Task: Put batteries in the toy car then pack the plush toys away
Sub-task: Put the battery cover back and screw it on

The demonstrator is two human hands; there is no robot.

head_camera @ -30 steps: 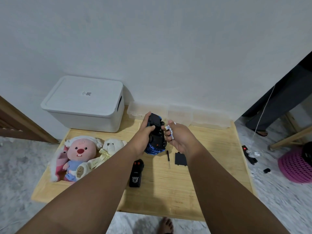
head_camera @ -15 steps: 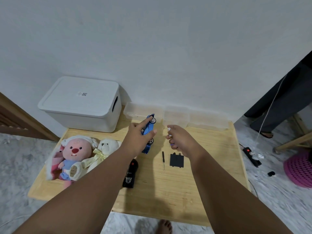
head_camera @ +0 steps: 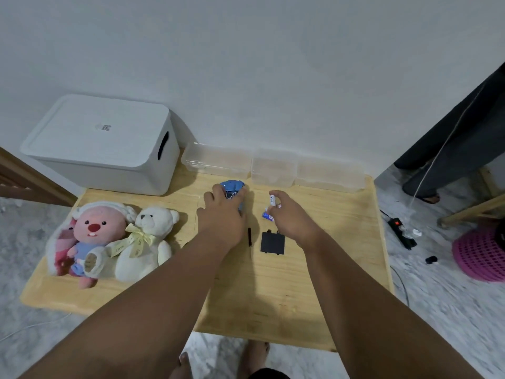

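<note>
My left hand (head_camera: 220,214) covers the blue toy car (head_camera: 232,187) and presses it onto the wooden table (head_camera: 300,296); only the car's far end shows. My right hand (head_camera: 292,217) hovers just right of it, gripping white-and-blue batteries (head_camera: 271,206) in its fingers. A black battery cover (head_camera: 272,242) lies on the table below my right hand, with a small black screwdriver (head_camera: 249,237) beside it. A pink plush toy (head_camera: 87,236) and a white teddy bear (head_camera: 149,239) lean together at the table's left.
A white lidded storage box (head_camera: 101,143) stands at the back left. Clear plastic containers (head_camera: 273,166) line the wall behind the car. On the floor at right are a power strip (head_camera: 401,228) and a pink basket (head_camera: 481,255). A person's dark trousers show at far right.
My left hand turned the car over and lowered it from the air down to the table. My right hand moved away to the right with the batteries. My left arm now hides the black remote.
</note>
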